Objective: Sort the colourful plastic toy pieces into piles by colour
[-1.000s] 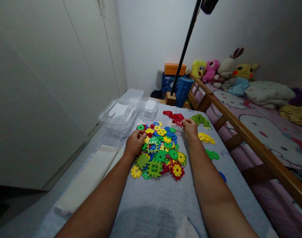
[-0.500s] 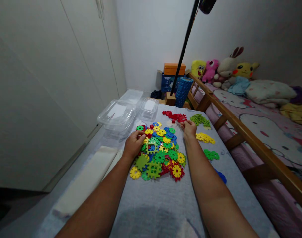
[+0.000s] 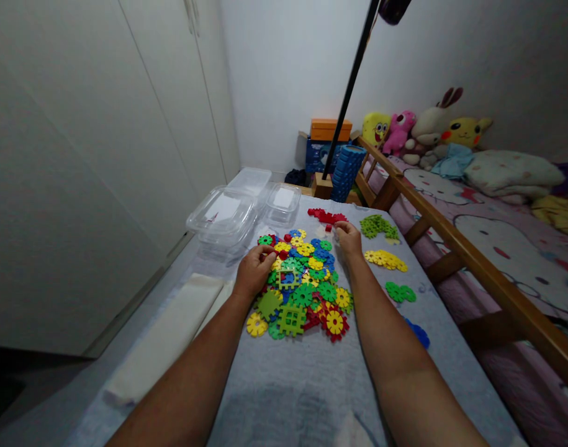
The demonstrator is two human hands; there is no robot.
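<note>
My left hand [image 3: 254, 270] rests at the left edge of a mixed pile of plastic building pieces [image 3: 303, 296] on the cloth. Its fingers are curled together, with a red piece [image 3: 282, 254] right at the fingertips. Beyond the pile's right side, my right hand [image 3: 349, 239] has its thumb and fingers drawn together, close to a row of red pieces [image 3: 327, 216]. Whatever lies between those fingers is too small to make out. One small red cube [image 3: 328, 228] sits just left of them. The pile mixes yellow, green, blue and red gear-shaped discs with green square frames.
Sorted groups line the right side: light green pieces [image 3: 377, 226], yellow discs [image 3: 385, 260], green discs [image 3: 400, 292] and blue discs [image 3: 418, 334]. Clear plastic boxes [image 3: 222, 214] stand back left, beside a folded white cloth [image 3: 165, 344]. A wooden bed rail [image 3: 488, 264] borders the right.
My right hand has drawn slightly left from the right end of the red row. My left hand stays by the pile's left edge. The whole view has shifted slightly.
</note>
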